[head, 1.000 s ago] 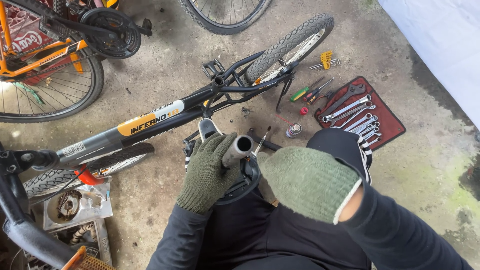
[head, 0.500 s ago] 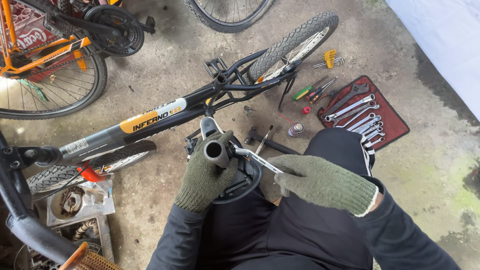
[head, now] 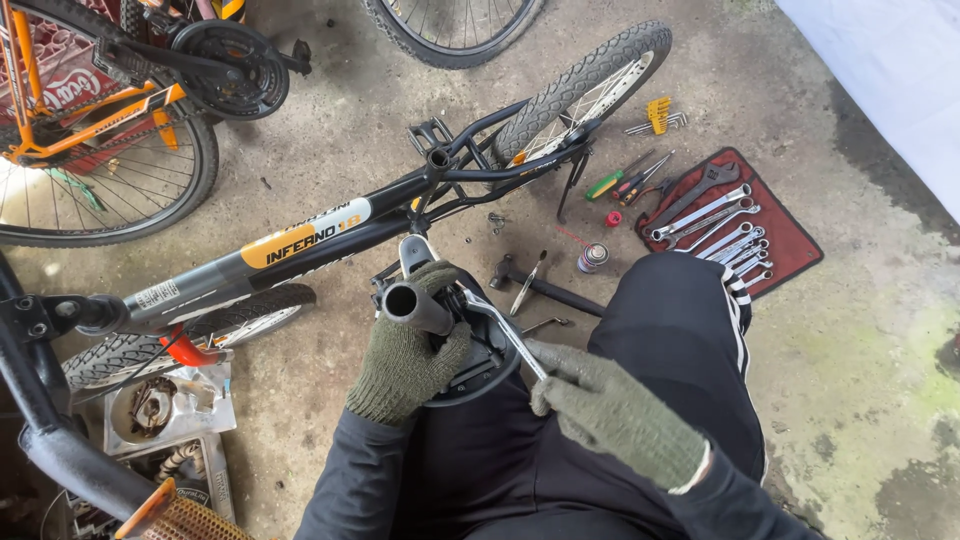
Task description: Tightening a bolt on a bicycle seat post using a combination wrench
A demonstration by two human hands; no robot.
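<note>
Steel seat post (head: 413, 303) is gripped fully by the gloved left hand (head: 408, 350); the spanner (head: 503, 332) is pinched in the right hand (head: 610, 412). Post should be held steady, spanner seated squarely on the clamp nut before force is applied.

**Both gloved hands closed, held over my lap**

My left hand (head: 408, 352) sits in a green knit glove, fingers curled into a full wrap, forearm running up from my lap. My right hand (head: 610, 410), gloved alike, lies lower, knuckles up, fingertips pinched together and pointing toward the left hand. Dark sleeves cover both arms.
</note>
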